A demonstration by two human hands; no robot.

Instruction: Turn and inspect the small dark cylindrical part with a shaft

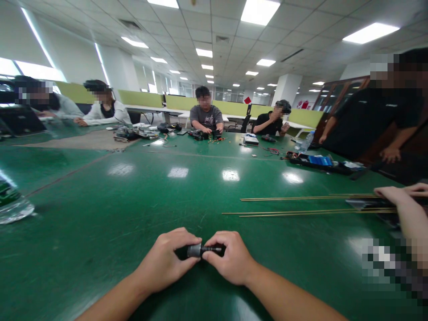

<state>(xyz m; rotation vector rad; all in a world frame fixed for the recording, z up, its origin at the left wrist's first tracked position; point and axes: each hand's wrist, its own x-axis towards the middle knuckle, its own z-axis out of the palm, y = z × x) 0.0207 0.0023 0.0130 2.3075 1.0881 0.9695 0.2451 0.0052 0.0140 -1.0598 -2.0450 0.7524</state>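
Near the green table's point(100, 200) front edge, we pinch a small dark cylinder point(200, 250) lengthwise (axis left-right): left hand point(165, 263) grips one end, right hand point(234, 258) the other.

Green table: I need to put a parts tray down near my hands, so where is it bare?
Bare stretch of the green table ahead of the left hand and right hand, which grip a small dark cylinder. Right is crowded: thin brass rods, a co-worker's hand. Far edge is cluttered; the plastic bottle borders the left.
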